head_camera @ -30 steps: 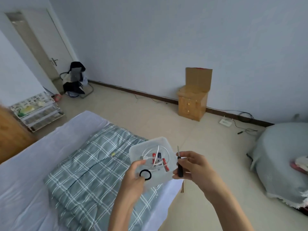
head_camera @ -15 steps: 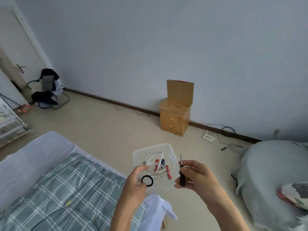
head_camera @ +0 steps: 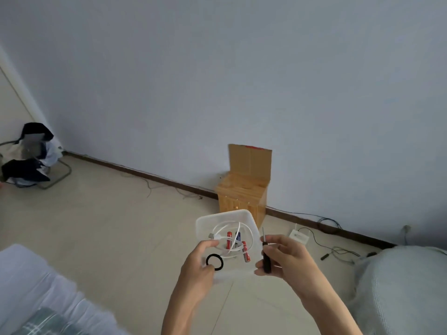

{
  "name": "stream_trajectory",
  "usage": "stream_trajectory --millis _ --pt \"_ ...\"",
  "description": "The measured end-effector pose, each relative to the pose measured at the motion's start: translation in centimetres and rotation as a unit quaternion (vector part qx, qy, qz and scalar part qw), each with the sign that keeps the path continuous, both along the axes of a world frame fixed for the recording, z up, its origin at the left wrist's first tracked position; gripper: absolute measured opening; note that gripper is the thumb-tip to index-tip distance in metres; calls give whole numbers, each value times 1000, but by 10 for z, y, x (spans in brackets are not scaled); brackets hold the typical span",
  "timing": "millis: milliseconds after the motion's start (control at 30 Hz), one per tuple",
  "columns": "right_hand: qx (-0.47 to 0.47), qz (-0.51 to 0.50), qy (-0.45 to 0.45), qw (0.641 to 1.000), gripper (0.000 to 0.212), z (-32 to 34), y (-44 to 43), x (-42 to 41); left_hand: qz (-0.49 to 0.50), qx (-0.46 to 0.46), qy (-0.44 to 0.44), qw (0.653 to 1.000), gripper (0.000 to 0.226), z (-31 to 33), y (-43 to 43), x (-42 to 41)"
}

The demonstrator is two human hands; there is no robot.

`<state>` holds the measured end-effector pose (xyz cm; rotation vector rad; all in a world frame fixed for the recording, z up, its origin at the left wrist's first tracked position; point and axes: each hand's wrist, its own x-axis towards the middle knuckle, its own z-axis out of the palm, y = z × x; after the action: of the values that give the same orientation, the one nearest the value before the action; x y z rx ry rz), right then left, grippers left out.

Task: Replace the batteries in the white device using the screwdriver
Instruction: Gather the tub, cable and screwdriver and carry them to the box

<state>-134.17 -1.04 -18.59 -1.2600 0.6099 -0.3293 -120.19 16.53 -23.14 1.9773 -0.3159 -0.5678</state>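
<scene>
**Batteries in tub, screwdriver at its right rim**

Batteries, two red and one blue, lie in a translucent plastic tub held above the floor. Their long axes point roughly away from the person, and a glossy white cable loops over them. A black rubbery ring sits in the near-left corner. The left hand grips the tub's near-left edge, thumb over the rim close to a red cell; its other fingers are hidden beneath. The right hand is curled tight round the screwdriver, whose black handle is low and thin steel shaft upright, just beside the tub's right wall. I cannot make out the white device in the tub. The left thumb is nearer the cells, but both hands are occupied.
</scene>
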Motion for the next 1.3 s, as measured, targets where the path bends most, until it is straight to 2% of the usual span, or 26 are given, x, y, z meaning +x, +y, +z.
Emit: stream_trajectory --millis 333,533,733,1067,1300 --pt "21 -6 22 1000 15 -16 -89 128 -3 26 19 999 72 -12 -87 124" --pt "6 28 32 999 17 -29 -163 221 24 23 25 999 70 -20 -153 207" --pt "-14 59 17 998 18 -5 -253 312 34 -10 30 999 68 -5 -231 291" --pt "16 46 27 998 16 -4 -333 419 47 -5 42 998 64 -10 -306 404" --pt "1 -12 61 998 17 -19 -371 516 -16 0 38 999 62 -12 -356 520"
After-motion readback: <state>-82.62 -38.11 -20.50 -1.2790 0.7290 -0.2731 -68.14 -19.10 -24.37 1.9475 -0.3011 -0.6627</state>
